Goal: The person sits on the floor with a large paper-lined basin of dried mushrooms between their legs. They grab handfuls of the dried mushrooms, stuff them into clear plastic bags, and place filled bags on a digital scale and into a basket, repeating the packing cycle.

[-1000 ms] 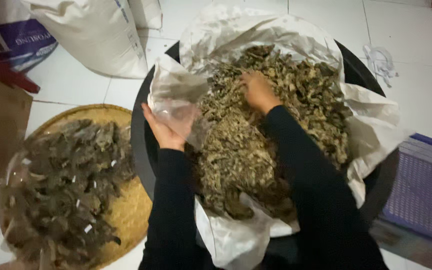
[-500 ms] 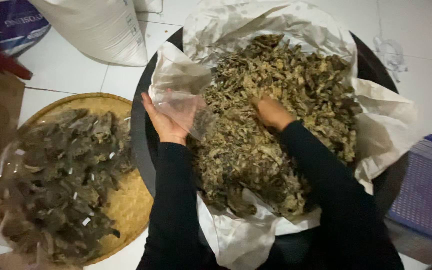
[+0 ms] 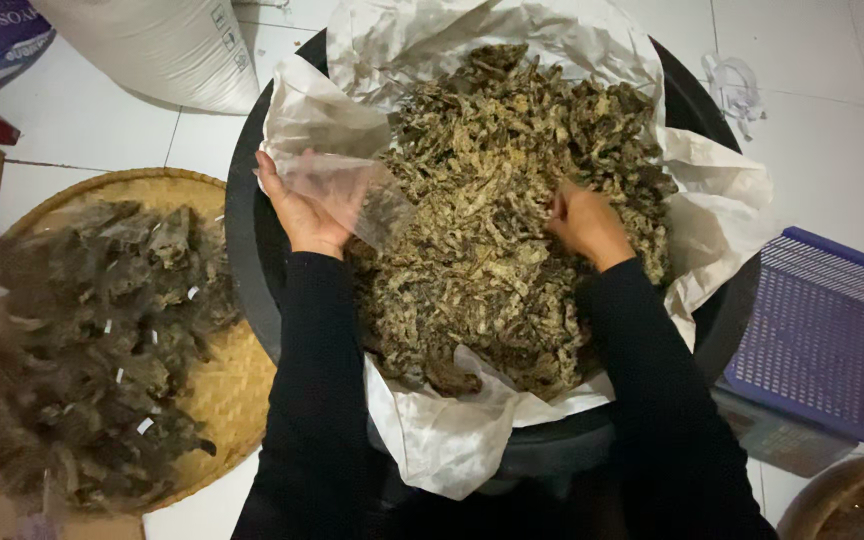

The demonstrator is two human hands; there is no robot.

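Observation:
A large black tub [image 3: 244,262] lined with a white plastic sheet [image 3: 452,440] holds a heap of dried brownish-green pieces [image 3: 492,230]. My left hand [image 3: 297,212] holds a small clear plastic bag [image 3: 352,195] open at the tub's left edge, its mouth toward the heap. My right hand [image 3: 584,222] is closed in the dried pieces at the right of the heap, its fingers partly buried. Both arms wear black sleeves.
A round woven tray [image 3: 222,390] at the left carries several filled clear bags of the dark dried pieces [image 3: 82,340]. A big white sack [image 3: 162,45] stands at the back left. A purple plastic basket [image 3: 832,335] lies at the right on the white tiled floor.
My right hand has moved from the upper middle of the heap to its right side and dug in. My left hand has kept the clear bag at the tub's left edge.

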